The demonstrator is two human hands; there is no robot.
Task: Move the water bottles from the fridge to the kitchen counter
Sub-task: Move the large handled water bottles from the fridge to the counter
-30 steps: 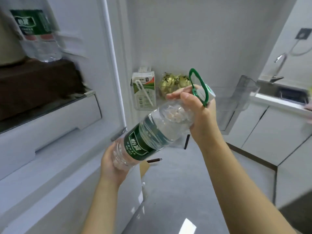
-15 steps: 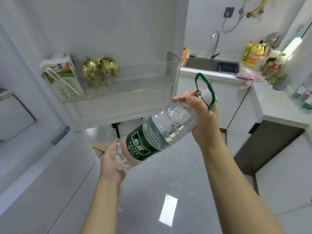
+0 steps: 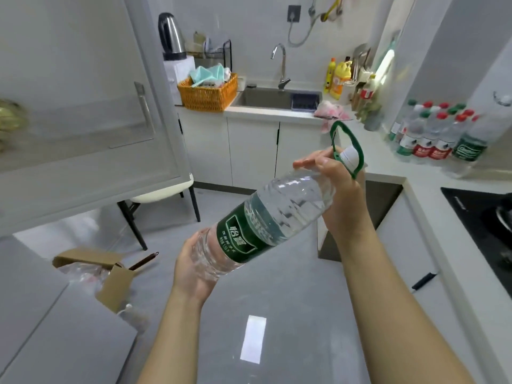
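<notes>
Bottle: large water bottle with a green label, tilted across mid-frame, cap end up to the right, base down to the left, carried in the air over the grey floor.
Left hand: cupped under the base, fingers curled round it.
Right hand: wrapped round the neck, just below the white cap; green carry loop sticking up past the knuckles.
Desk: white, running down the right side; cluster of small bottles with red and green caps standing at upper right.
Fridge door: open, filling the upper left.
Background: sink top centre, orange basket just left of it.
Floor: cardboard box at lower left.
</notes>
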